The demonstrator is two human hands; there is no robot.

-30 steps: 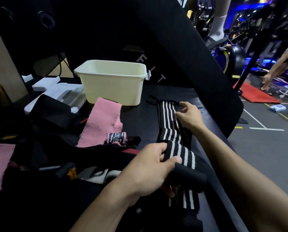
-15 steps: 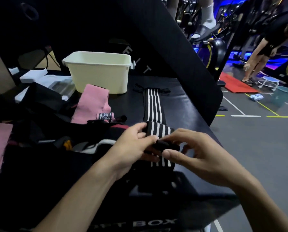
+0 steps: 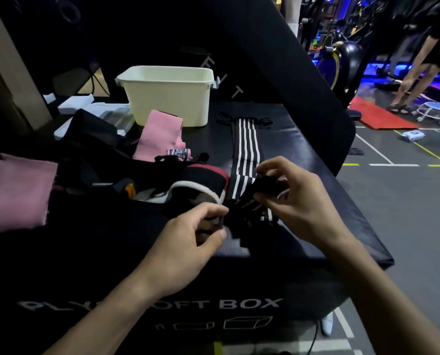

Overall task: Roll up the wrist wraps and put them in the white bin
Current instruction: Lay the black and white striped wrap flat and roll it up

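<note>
A black wrist wrap with white stripes lies stretched out on the black plyo box, running from near the white bin toward me. Its near end is bunched between my hands. My right hand pinches the folded black end of the wrap. My left hand grips the same wrap's near end just to the left and below. The white bin stands at the far side of the box, and its inside is hidden. A pink wrap lies left of the striped one.
A heap of black, pink and white-edged straps covers the left of the box. Another pink cloth lies at far left. A tall black pad leans behind. To the right is gym floor, where a person stands by a red mat.
My right hand left the far part of the striped wrap and came to its near end beside my left hand. Both hands now hold the bunched end. The view has shifted downward.
</note>
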